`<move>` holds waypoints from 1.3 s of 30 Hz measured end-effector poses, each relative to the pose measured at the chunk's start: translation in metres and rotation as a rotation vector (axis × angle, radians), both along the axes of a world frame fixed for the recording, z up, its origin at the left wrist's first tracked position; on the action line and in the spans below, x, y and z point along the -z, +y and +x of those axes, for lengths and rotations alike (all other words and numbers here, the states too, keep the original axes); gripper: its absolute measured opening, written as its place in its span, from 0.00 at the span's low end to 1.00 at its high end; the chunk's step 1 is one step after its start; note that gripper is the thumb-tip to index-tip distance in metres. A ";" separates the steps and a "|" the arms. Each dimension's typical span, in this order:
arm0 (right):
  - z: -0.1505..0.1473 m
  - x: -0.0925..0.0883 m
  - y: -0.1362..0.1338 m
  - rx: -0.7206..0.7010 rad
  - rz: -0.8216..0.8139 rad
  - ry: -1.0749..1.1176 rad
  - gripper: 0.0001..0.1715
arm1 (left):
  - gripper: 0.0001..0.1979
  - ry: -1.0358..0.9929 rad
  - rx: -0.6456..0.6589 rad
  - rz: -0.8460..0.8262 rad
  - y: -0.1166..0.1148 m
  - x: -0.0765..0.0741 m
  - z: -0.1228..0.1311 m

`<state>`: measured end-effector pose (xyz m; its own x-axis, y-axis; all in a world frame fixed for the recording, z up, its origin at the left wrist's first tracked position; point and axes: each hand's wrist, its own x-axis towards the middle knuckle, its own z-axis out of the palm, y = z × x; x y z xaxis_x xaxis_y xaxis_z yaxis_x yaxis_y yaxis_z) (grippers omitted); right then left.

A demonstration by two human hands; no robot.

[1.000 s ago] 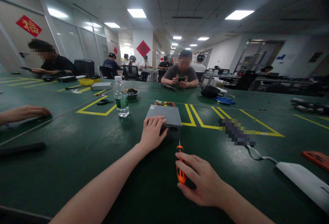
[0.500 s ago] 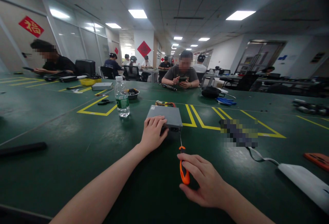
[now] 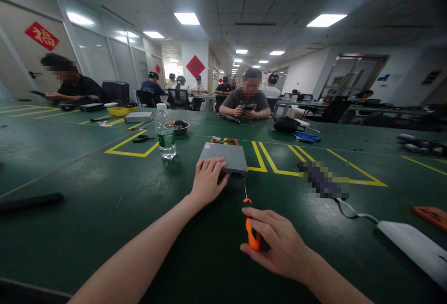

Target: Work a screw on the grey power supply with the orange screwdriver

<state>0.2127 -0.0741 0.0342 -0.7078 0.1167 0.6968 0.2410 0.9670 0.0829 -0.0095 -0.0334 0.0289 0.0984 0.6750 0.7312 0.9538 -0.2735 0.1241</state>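
Observation:
A grey metal box (image 3: 228, 156) with bundled coloured wires (image 3: 225, 141) at its far side lies on the green table. My left hand (image 3: 208, 180) rests over its near left corner, fingers on the top and thumb at the front side, gripping it. In my right hand (image 3: 275, 241) is an orange and black screwdriver (image 3: 253, 235), its handle between the fingers and thumb. The thin shaft points away from me, and its tip meets the box's front side near the right corner, beside a dark socket. The exact contact spot is too small to make out.
A water bottle (image 3: 166, 134) and a metal bowl (image 3: 180, 128) stand left of the box. To the right lie a blurred dark object (image 3: 323, 179), a white cabled device (image 3: 414, 248) and blue gloves (image 3: 306, 137). A person (image 3: 246, 97) sits across the table.
The fingers of my right hand have shifted slightly around the screwdriver, and its handle has turned and tilted a little. My left hand and the box have stayed in place.

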 end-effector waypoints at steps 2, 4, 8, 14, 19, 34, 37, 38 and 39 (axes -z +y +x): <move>0.002 -0.002 -0.002 0.010 -0.011 -0.042 0.17 | 0.13 -0.004 0.001 0.004 0.000 0.000 0.000; 0.003 -0.005 -0.002 0.012 0.004 -0.112 0.20 | 0.13 -0.009 0.006 0.003 0.000 0.000 0.001; 0.003 -0.007 -0.001 0.017 0.054 -0.141 0.19 | 0.14 -0.017 0.014 -0.006 0.000 0.000 0.000; 0.003 -0.001 0.002 -0.003 0.002 -0.020 0.14 | 0.13 -0.012 0.014 -0.016 0.000 0.000 -0.001; 0.008 -0.006 -0.001 0.029 -0.041 -0.132 0.18 | 0.13 -0.004 0.008 -0.010 0.000 0.000 0.000; 0.010 -0.013 0.000 0.062 0.062 -0.071 0.12 | 0.13 -0.016 0.017 -0.007 0.000 0.001 -0.001; 0.014 -0.016 -0.002 0.115 0.122 -0.158 0.13 | 0.13 -0.011 0.016 -0.004 0.000 0.001 -0.001; 0.015 -0.016 -0.002 0.131 0.140 -0.183 0.15 | 0.13 -0.009 0.014 -0.003 0.000 0.001 -0.001; 0.017 -0.015 -0.001 0.141 0.158 -0.205 0.17 | 0.13 -0.007 0.012 -0.003 0.000 0.001 -0.001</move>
